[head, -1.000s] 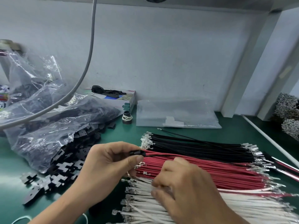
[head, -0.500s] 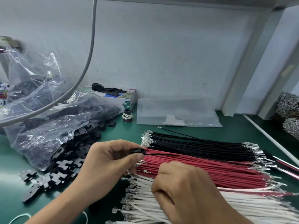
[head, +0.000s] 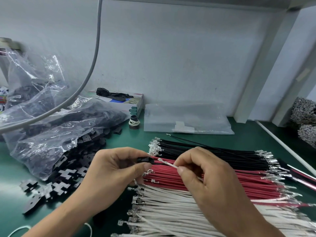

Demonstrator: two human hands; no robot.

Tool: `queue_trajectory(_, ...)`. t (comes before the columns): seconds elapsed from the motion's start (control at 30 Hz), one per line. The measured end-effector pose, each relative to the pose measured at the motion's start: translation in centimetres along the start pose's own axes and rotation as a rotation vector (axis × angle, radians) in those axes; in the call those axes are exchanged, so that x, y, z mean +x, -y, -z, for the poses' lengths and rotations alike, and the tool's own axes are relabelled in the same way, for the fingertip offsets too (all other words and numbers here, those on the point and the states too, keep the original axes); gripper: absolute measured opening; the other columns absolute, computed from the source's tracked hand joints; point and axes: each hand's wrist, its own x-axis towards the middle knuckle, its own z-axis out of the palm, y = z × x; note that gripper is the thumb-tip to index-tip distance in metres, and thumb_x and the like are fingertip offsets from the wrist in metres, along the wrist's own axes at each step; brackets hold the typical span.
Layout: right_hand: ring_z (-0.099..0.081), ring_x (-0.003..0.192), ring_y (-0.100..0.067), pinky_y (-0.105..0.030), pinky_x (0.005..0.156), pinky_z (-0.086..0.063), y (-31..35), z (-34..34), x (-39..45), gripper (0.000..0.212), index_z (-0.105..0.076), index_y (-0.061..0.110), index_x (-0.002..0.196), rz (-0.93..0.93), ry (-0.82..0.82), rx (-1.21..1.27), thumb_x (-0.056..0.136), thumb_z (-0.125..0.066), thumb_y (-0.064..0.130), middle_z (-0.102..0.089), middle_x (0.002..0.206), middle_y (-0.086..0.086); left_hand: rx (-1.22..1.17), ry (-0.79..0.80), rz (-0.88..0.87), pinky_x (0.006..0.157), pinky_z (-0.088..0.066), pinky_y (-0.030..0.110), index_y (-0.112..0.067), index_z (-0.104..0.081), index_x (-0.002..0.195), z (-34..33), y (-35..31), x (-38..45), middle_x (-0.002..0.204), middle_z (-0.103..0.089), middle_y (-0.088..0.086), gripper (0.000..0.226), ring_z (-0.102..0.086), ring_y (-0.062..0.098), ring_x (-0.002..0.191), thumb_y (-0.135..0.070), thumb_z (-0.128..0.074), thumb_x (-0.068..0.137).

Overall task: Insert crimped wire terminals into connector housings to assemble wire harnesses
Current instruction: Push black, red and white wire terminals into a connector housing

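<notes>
Right hand (head: 205, 175) now lifted off the pile, white wire (head: 168, 164) newly pinched.

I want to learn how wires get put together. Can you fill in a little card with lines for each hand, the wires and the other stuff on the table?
left hand: pinches a small black plastic connector housing
right hand: pinches a thin white wire, its metal tip pointing at the housing, not yet inside
wire piles: black wires at the back, red wires in the middle, white wires nearest
table: green mat
left side: clear plastic bag spilling black parts
</notes>
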Motion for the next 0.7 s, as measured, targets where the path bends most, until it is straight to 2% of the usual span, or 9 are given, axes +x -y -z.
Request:
queue_trajectory(0.1,-0.059,0.071,-0.008,-0.026,0.056,-0.049,0.2,-0.4,-0.1,0.007,-0.068,0.032,0.086,0.113,-0.098,-0.155,0.087,-0.062,0.028,-0.058,0.085,0.017,-0.037,0.051,0.020,0.057,-0.057,0.027,-0.023,-0.083,0.095,0.0,0.0,-0.1,0.075,-0.077,0.016,0.022,-0.069,0.022,0.059,-0.022,-0.086,0.074)
queue_trajectory(0.2,-0.051,0.066,0.000,-0.022,0.053,-0.046,0.2,-0.7,-0.1,0.005,-0.070,0.028,0.086,0.157,-0.145,-0.207,0.085,-0.068,0.024,-0.058,0.086,0.016,-0.036,0.077,0.010,0.056,-0.057,0.027,-0.021,-0.083,0.097,-0.1,-0.1,-0.3,0.074,-0.076,0.017,0.023,-0.069,0.023,0.059,-0.019,-0.086,0.075)
queue_trajectory(0.3,-0.048,0.068,0.004,-0.017,0.055,-0.044,-0.2,-0.7,-0.2,0.010,-0.072,0.027,0.088,0.186,-0.138,-0.198,0.091,-0.063,0.029,-0.059,0.087,0.017,-0.048,0.072,0.016,0.055,-0.057,0.027,-0.020,-0.083,0.097,-0.2,-0.1,-0.3,0.073,-0.075,0.018,0.023,-0.069,0.022,0.058,-0.020,-0.085,0.074)
queue_trajectory(0.4,-0.054,0.070,0.001,-0.020,0.056,-0.047,-0.3,-0.6,-0.1,0.022,-0.072,0.025,0.090,0.220,-0.125,-0.206,0.096,-0.052,0.034,-0.060,0.087,0.016,-0.064,0.066,0.025,0.055,-0.057,0.026,-0.019,-0.083,0.095,-0.2,-0.3,-0.3,0.073,-0.075,0.018,0.023,-0.069,0.022,0.057,-0.019,-0.085,0.072)
queue_trajectory(0.53,-0.058,0.069,-0.010,-0.031,0.048,-0.049,-0.3,-1.1,-0.1,0.013,-0.070,0.022,0.090,0.282,-0.123,-0.300,0.097,-0.059,0.024,-0.059,0.084,0.010,-0.064,0.083,0.015,0.056,-0.058,0.028,-0.015,-0.083,0.094,-0.2,-0.5,-0.3,0.073,-0.074,0.016,0.022,-0.069,0.024,0.058,-0.014,-0.085,0.072)
queue_trajectory(0.7,-0.056,0.065,-0.006,-0.027,0.048,-0.047,-0.4,-0.8,-0.1,0.021,-0.069,0.025,0.090,0.239,-0.138,-0.317,0.098,-0.050,0.030,-0.058,0.084,0.013,-0.061,0.128,0.009,0.057,-0.058,0.027,-0.013,-0.083,0.093,-0.4,-0.8,-0.3,0.074,-0.073,0.015,0.022,-0.068,0.023,0.059,-0.012,-0.084,0.071)
